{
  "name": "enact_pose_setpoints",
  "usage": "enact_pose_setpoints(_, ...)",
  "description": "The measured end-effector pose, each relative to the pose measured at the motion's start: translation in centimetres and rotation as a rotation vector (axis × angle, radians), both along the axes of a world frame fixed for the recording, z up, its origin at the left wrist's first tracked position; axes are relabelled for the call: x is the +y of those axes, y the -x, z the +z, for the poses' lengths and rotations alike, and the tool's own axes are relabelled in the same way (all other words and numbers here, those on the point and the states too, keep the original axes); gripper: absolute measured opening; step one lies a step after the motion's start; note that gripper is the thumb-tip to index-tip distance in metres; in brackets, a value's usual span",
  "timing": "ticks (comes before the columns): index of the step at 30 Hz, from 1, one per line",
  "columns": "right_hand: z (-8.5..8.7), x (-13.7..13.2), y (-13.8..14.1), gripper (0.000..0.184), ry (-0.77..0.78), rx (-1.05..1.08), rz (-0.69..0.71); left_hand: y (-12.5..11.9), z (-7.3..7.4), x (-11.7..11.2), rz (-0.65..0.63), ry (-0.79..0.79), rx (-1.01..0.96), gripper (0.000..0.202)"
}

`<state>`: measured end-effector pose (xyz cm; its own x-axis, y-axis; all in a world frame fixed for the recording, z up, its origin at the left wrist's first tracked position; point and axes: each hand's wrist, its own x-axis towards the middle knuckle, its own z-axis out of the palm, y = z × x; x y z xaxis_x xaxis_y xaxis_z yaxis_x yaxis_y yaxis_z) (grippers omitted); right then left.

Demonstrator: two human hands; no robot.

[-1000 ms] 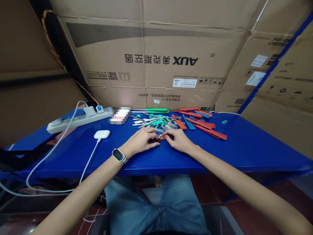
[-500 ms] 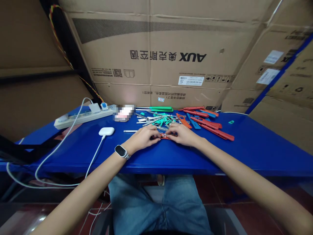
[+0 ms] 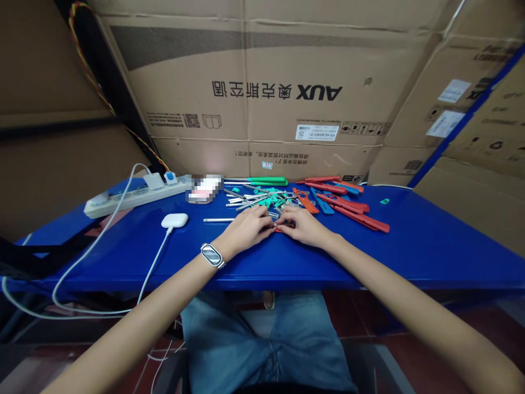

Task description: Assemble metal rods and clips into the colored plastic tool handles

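Both of my hands rest on the blue table, fingertips meeting over a small red part. My left hand, with a smartwatch on the wrist, has its fingers curled and pinched on that part. My right hand pinches it from the other side. Just beyond my fingers lies a heap of green-handled metal pieces. A thin metal rod lies to the left of my left hand.
Red and blue plastic handles lie at the back right, green screwdrivers behind the heap. A white power strip, a white charging case with cable and a small blurred object sit left. Cardboard boxes wall the back.
My hands stay pinched together on the small red part, shifted slightly. The bare metal rod now shows to the left of my left hand. The camera moved a little.
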<state>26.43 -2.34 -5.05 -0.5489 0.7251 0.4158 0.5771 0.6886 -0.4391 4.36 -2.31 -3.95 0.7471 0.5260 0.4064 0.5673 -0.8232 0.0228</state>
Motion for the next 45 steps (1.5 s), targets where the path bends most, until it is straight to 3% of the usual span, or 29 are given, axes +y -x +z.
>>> enact_pose_setpoints(10,0.0,0.1,-0.2,0.008,-0.004,-0.017,0.016,1.2,-0.1,0.8,-0.1,0.089,-0.046,0.026)
enact_pose_setpoints(19,0.1,0.0,-0.2,0.007,-0.021,-0.038,0.014,0.8,-0.1,0.5,-0.091,-0.032,0.076,0.021)
enact_pose_setpoints(24,0.1,-0.1,-0.2,0.008,-0.024,-0.033,0.008,0.9,0.0,0.4,-0.092,0.104,-0.03,0.013)
enact_pose_setpoints(27,0.0,0.0,-0.2,0.008,-0.025,-0.03,0.009,1.2,-0.1,0.4,-0.052,0.153,-0.062,0.02)
enact_pose_setpoints(45,0.1,-0.2,-0.3,0.009,-0.016,-0.035,0.014,0.9,0.0,0.1,-0.038,0.007,0.075,0.017)
